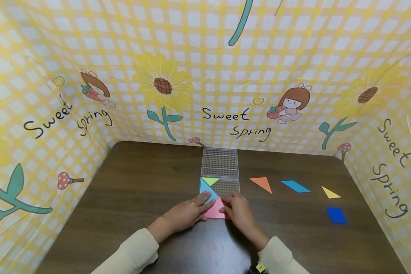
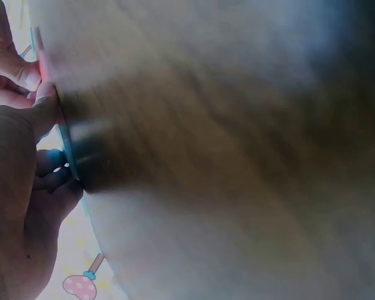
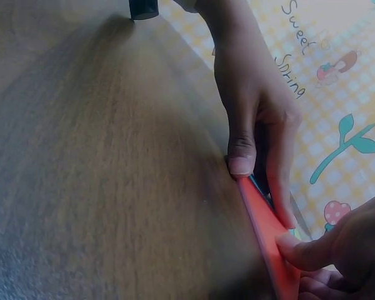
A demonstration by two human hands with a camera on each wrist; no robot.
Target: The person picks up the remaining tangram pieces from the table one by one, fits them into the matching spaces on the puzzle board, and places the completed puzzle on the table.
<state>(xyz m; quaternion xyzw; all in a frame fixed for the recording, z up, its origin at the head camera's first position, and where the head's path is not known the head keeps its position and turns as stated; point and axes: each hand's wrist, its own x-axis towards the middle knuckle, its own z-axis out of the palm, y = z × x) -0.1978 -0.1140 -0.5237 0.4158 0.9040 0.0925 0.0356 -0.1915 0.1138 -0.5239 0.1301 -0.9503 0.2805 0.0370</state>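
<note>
Near the table's front sits a hinged clear plastic case (image 1: 220, 163) with a gridded inside. Its near half holds a light green triangle (image 1: 210, 181), a light blue triangle (image 1: 208, 189) and a pink triangle (image 1: 215, 210). My left hand (image 1: 184, 214) holds that half at its left side, fingers reaching over the blue and pink pieces, thumb at the near left corner. With thumb on the pink triangle's face, my right hand (image 1: 240, 213) grips its right side, the other fingers curled by the case's right edge. In the right wrist view the pink triangle (image 3: 269, 240) appears edge-on beneath both thumbs.
Right of the case lie an orange triangle (image 1: 262, 184), a blue parallelogram (image 1: 296, 186), a yellow triangle (image 1: 330, 192) and a dark blue square (image 1: 336, 215). A small black object (image 1: 254, 269) stands by the right sleeve. Checked cloth (image 1: 222, 76) surrounds the brown table (image 1: 140, 175).
</note>
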